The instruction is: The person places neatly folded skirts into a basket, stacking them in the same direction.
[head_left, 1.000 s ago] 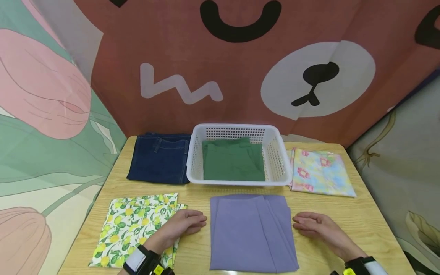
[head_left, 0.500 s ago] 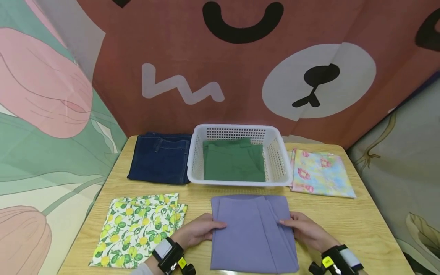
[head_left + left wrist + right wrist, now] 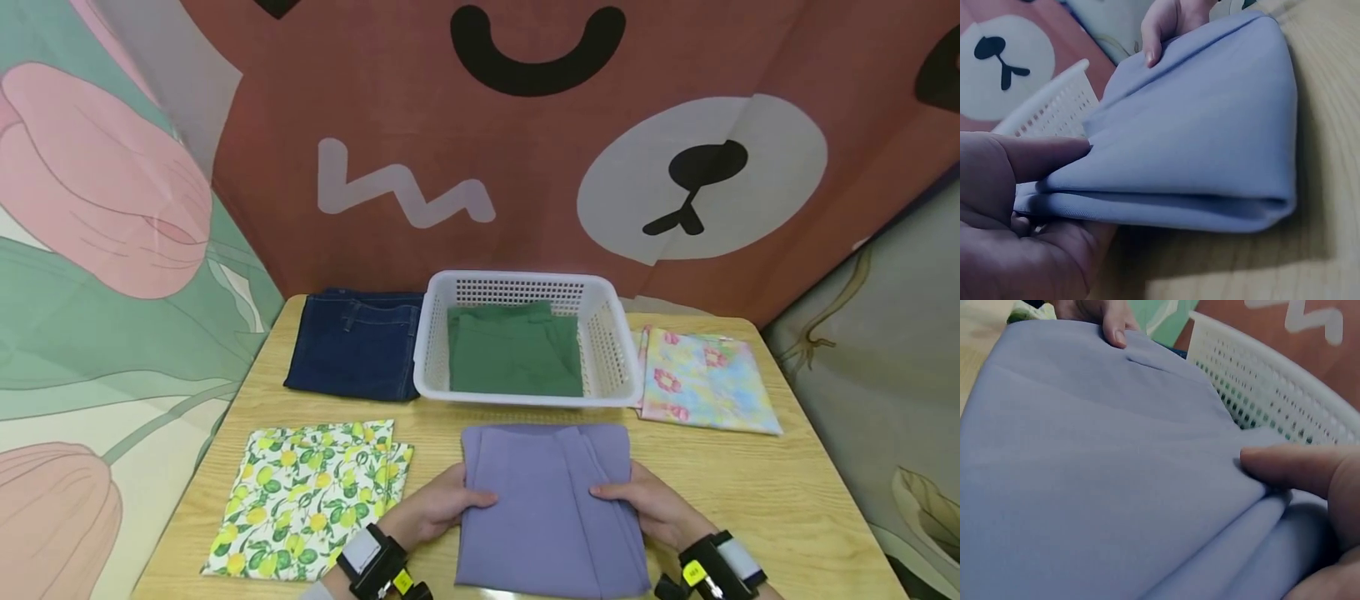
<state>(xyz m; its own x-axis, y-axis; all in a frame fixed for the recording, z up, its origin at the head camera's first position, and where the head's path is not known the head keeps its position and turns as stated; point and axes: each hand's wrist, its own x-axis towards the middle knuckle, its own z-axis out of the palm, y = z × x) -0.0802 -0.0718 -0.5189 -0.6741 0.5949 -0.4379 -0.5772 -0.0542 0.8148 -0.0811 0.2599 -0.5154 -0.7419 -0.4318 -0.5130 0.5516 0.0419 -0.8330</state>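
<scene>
A folded lilac garment (image 3: 547, 508) lies at the front middle of the wooden table (image 3: 750, 492). My left hand (image 3: 438, 508) grips its left edge, thumb on top and fingers underneath; the left wrist view shows that thumb on the lilac garment (image 3: 1197, 137). My right hand (image 3: 645, 507) grips the right edge the same way, its thumb pressed on the lilac garment (image 3: 1097, 475) in the right wrist view. The edges look slightly lifted. Just behind stands a white perforated basket (image 3: 622, 367) holding a folded green garment (image 3: 516, 358).
Folded dark blue jeans (image 3: 356, 343) lie at the back left. A lemon-print cloth (image 3: 307, 498) is at the front left, and a pastel floral cloth (image 3: 705, 379) at the back right. Printed fabric backdrops close in the table on three sides.
Both hands moved inward from resting on the table beside the lilac garment and took hold of its left and right edges.
</scene>
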